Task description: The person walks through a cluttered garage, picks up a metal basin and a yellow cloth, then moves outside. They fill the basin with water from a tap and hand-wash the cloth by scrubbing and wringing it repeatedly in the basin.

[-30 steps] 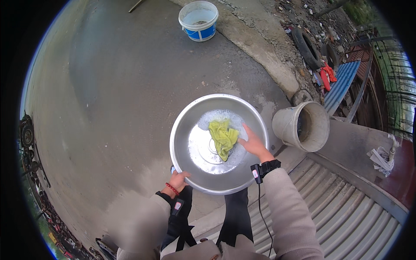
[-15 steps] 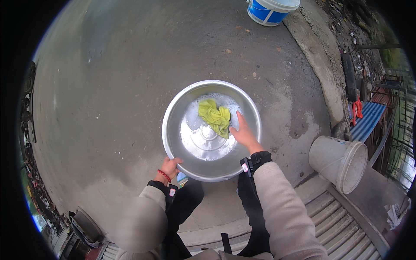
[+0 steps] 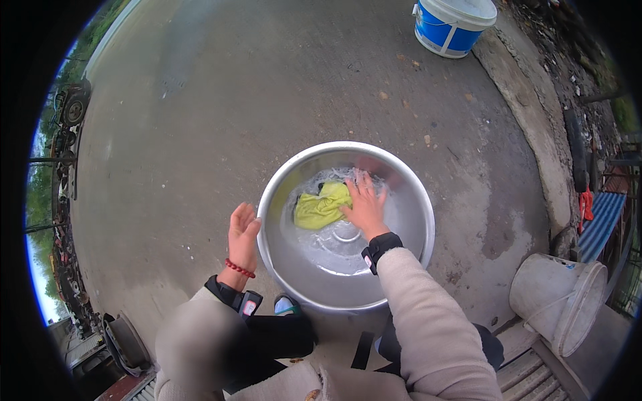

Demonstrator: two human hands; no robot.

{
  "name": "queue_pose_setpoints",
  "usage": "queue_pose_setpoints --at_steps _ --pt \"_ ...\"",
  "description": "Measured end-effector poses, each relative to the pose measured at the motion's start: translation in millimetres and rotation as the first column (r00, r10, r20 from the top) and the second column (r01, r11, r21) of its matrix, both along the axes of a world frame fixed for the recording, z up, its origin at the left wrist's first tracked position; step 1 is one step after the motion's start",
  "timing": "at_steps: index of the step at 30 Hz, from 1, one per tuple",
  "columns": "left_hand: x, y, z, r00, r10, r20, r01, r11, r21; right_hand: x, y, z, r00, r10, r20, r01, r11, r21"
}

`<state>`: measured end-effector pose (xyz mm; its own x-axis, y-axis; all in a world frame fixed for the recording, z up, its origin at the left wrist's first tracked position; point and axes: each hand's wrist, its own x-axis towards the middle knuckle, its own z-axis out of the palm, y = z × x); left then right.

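A large round metal basin (image 3: pixel 413 267) stands on the ground in front of me with shallow sudsy water in it. A wet yellow-green cloth (image 3: pixel 319 208) lies bunched in the water, left of the basin's middle. My right hand (image 3: pixel 366 206) is inside the basin, fingers spread, its thumb side touching or close against the cloth's right edge. Outside the basin, by its left rim, my left hand (image 3: pixel 243 235) is raised with fingers stretched and holds nothing. A red bead bracelet (image 3: pixel 239 269) circles the left wrist.
A blue and white bucket (image 3: pixel 455 27) stands at the far right. Another whitish bucket (image 3: pixel 552 301) lies tilted at the near right, beside a slatted surface (image 3: pixel 535 384). A rough concrete edge (image 3: pixel 528 113) runs along the right. My knees and one shoe are just below the basin.
My left hand has let go of the basin's rim and risen beside it. My right hand has reached farther in, against the cloth, which now lies more spread out toward the left.
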<state>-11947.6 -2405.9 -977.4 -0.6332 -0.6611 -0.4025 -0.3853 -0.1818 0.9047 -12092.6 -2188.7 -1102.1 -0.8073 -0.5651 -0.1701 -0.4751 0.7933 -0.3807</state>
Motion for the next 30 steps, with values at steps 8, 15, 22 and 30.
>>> queue_pose_setpoints --at_steps 8,15,22,30 --pt "-49 70 -41 0.857 -0.178 0.483 -0.245 0.685 0.686 -29 18 5 0.828 -0.391 0.401 0.526 0.789 -0.317" --pt "-38 57 -79 0.937 -0.189 0.293 -0.156 0.524 0.837 58 -42 20 0.807 -0.211 0.552 0.417 0.865 -0.28" --pt "-22 15 -121 0.995 -0.034 -0.09 0.096 0.293 0.951 93 -90 64 0.703 -0.025 0.711 0.666 0.373 -0.646" --pt "-50 62 -80 0.97 -0.042 -0.239 0.21 0.637 0.742 -20 -9 24 0.953 -0.287 -0.097 0.163 0.757 -0.633"
